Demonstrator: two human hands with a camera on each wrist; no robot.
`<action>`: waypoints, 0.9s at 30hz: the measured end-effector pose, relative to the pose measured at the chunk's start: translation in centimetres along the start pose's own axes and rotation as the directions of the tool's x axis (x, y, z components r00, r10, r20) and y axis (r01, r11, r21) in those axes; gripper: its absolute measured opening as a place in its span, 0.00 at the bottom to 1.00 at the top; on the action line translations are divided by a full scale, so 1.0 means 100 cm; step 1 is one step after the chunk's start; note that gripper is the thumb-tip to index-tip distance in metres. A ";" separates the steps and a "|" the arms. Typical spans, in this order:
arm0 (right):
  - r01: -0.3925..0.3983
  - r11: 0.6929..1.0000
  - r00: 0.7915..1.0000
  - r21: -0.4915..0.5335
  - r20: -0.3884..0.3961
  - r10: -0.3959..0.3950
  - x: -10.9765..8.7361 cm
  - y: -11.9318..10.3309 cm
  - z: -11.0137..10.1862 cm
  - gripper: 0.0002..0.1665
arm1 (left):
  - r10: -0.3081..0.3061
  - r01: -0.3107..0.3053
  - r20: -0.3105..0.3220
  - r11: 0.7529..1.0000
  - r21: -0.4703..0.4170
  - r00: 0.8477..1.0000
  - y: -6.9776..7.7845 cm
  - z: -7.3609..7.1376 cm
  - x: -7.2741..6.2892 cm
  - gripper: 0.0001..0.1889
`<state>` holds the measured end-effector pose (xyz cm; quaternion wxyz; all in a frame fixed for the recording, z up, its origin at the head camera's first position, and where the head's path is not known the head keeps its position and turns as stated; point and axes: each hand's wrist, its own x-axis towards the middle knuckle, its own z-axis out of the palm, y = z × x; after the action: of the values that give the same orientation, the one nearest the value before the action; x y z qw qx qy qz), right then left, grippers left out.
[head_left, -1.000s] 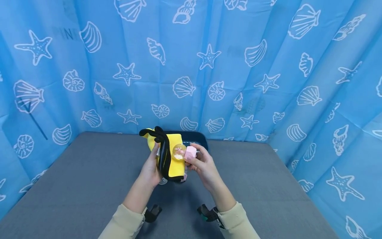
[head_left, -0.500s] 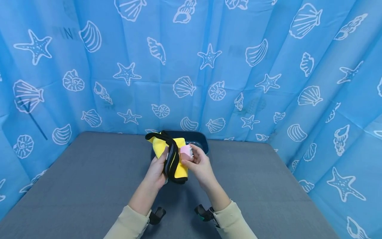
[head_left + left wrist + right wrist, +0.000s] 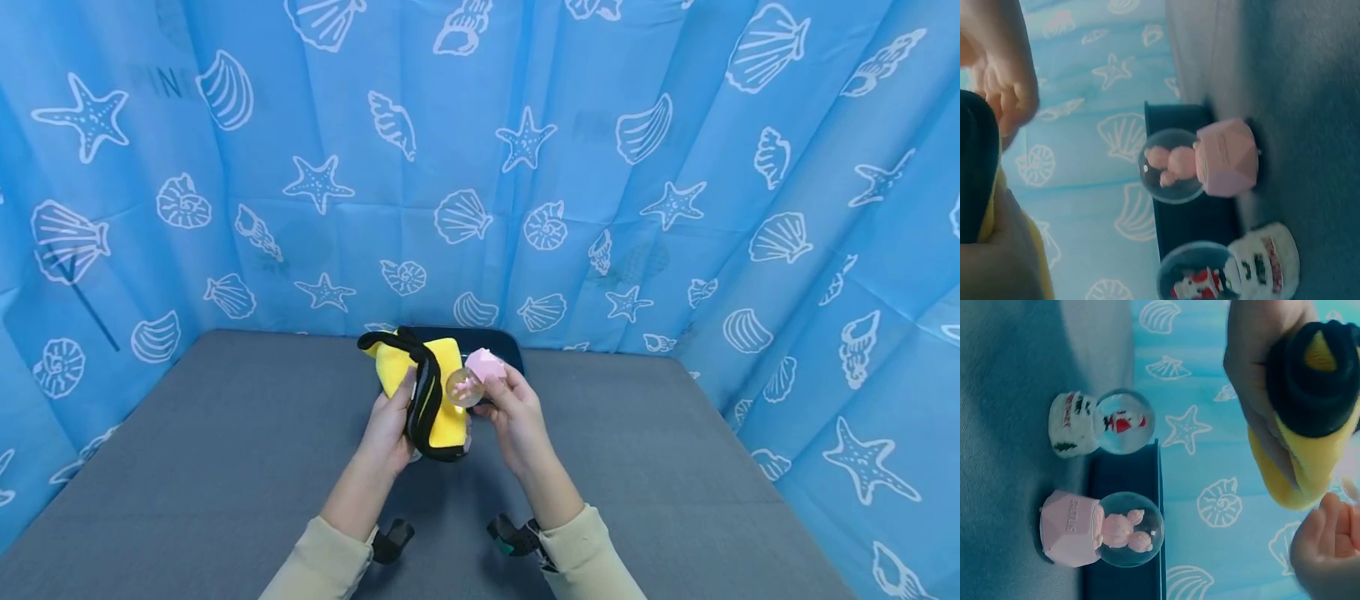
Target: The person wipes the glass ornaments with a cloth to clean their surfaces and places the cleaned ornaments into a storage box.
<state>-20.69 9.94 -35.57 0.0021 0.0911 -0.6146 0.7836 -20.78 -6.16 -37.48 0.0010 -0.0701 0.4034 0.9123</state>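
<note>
Two snow globes [image 3: 1100, 529] partly hiding a tray [image 3: 498, 340], left fingers [image 3: 402, 392] gripping yellow cloth [image 3: 448, 417], right fingers [image 3: 501, 397] pinching a third globe [image 3: 482, 367]

Blue shell-print curtain [image 3: 480, 167] fills the head view's top, grey table [image 3: 645, 467] spreads across the bottom, dark bin [image 3: 504, 340] sits mid-frame, and there's the Santa globe [image 3: 1102, 423], left in the right wrist view!

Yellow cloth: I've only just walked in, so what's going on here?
A person's left grip holds the yellow cloth, and the right grip holds a pink globe close to the cloth; whether they touch is unclear. A second pink globe and a white globe stand on the table, in front of a blue tub.
</note>
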 end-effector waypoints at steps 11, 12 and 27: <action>-0.137 0.980 0.990 0.141 0.012 0.137 -0.002 -0.002 0.006 0.30 | 0.180 -0.187 0.076 0.977 0.102 0.981 0.007 -0.004 -0.003 0.24; -0.143 0.982 0.990 0.123 0.008 0.143 -0.003 -0.001 0.007 0.30 | 0.197 -0.208 0.093 0.969 0.131 0.976 0.007 -0.003 -0.003 0.24; -0.159 0.987 0.987 0.017 0.039 0.159 -0.010 0.007 0.019 0.28 | 0.212 -0.270 0.182 0.868 0.416 0.960 -0.006 0.005 -0.008 0.30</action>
<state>-19.48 8.05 -35.94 -0.0730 0.0567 -0.6119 0.7855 -20.05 -5.30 -37.50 -0.0710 0.0424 0.6021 0.7941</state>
